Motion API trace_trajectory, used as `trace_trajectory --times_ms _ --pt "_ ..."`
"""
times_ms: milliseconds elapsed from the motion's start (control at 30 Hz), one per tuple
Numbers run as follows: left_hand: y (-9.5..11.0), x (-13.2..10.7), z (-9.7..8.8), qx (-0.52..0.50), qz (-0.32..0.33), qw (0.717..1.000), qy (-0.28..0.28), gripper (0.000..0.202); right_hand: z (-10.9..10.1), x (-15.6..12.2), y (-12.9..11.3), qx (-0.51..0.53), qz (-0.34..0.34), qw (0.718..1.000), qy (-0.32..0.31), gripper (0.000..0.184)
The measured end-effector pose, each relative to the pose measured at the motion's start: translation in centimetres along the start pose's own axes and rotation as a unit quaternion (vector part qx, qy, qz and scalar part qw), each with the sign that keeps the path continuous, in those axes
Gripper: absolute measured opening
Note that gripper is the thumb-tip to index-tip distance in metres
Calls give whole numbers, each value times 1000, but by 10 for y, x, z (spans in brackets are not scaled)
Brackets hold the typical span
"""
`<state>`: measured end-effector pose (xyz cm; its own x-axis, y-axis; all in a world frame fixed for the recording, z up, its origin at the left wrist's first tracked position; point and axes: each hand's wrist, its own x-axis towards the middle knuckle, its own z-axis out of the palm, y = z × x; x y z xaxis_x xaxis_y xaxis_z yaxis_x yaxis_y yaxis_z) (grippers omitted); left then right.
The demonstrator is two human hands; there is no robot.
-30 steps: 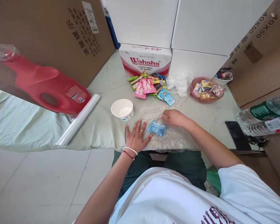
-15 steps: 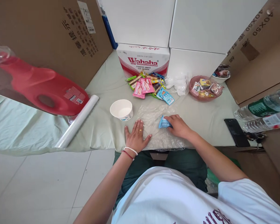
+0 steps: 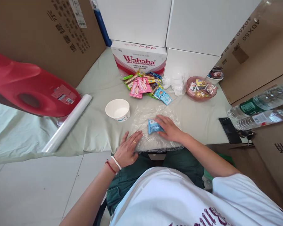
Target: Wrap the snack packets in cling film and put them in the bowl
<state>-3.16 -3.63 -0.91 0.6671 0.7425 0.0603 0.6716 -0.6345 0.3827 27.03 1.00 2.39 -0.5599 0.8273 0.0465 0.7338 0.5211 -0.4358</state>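
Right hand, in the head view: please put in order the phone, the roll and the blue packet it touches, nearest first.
1. Blue packet, touching the right hand.
2. Phone, to the right.
3. Roll, far to the left.

A small blue packet (image 3: 153, 126) with dark printing lies in the grip of the right hand's fingers (image 3: 163, 118), which cover its right end and leave its left end showing. Beneath it spreads a thin, clear, crinkled plastic film (image 3: 153, 143), reaching beyond those fingers on the far side and meeting the left hand's fingers (image 3: 136, 136) at its left edge.
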Motion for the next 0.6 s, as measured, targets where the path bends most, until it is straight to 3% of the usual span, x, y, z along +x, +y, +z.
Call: trace_trajectory --times_ms 100,200,300,433,500,600 --pt "-4 -3 6 0 -10 1000 27 67 -10 -43 3 37 -44 997 46 77" --pt "-8 0 11 -27 -30 997 66 46 -6 -93 6 29 -39 999 21 90" --pt "-13 8 9 -64 -52 992 92 36 9 -125 9 1 18 1000 21 62" --pt "-20 19 -1 -72 -20 996 42 45 13 -124 17 29 53 996 59 31" --pt "-24 22 -7 -64 -3 998 13 52 2 -114 23 65 35 996 42 29" --pt "-29 27 -14 -107 -5 994 12 32 -22 -100 31 116 29 993 18 33"
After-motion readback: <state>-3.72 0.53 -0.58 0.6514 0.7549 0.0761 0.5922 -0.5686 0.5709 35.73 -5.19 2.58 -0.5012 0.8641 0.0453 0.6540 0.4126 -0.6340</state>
